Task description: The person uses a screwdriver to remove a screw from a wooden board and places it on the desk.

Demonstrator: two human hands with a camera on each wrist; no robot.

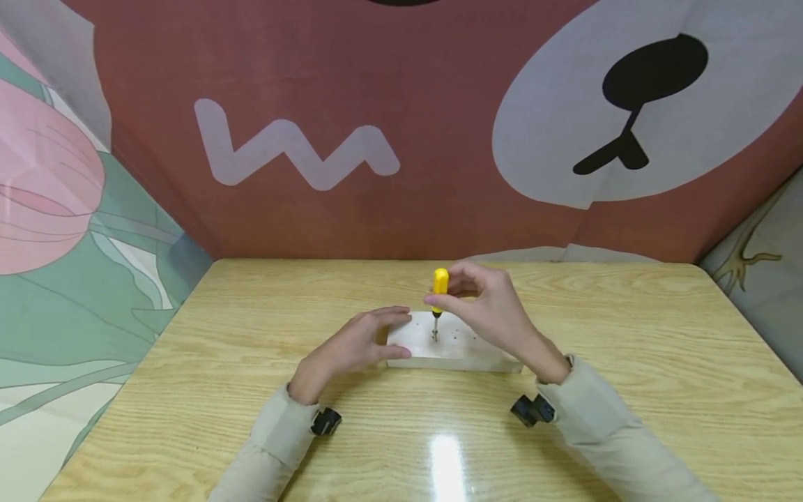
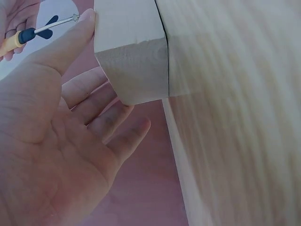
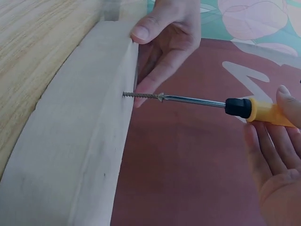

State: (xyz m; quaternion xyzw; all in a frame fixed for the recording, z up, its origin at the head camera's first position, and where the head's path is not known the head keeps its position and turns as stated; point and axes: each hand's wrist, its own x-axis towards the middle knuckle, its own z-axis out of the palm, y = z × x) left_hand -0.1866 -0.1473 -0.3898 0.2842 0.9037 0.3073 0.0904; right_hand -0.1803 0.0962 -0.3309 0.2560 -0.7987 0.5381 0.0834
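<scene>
A pale wooden block (image 1: pixel 461 348) with several small holes in its top lies flat on the table. At its left end my left hand (image 1: pixel 351 343) holds it, thumb along the near edge and fingers at the far side. My right hand (image 1: pixel 497 307) grips a screwdriver (image 1: pixel 440 281) by its yellow handle between thumb and fingers. The shaft stands nearly upright over the block. In the right wrist view, the screwdriver's tip meets the head of a long screw (image 3: pixel 141 95), whose point is in the block and whose threads mostly show.
The light wood-grain table (image 1: pixel 251 432) extends around the block on all sides. Behind it hangs a reddish-brown printed backdrop (image 1: pixel 439 216), with a floral panel (image 1: pixel 56 300) at the left. Black wrist cameras (image 1: pixel 532 411) sit at both cuffs.
</scene>
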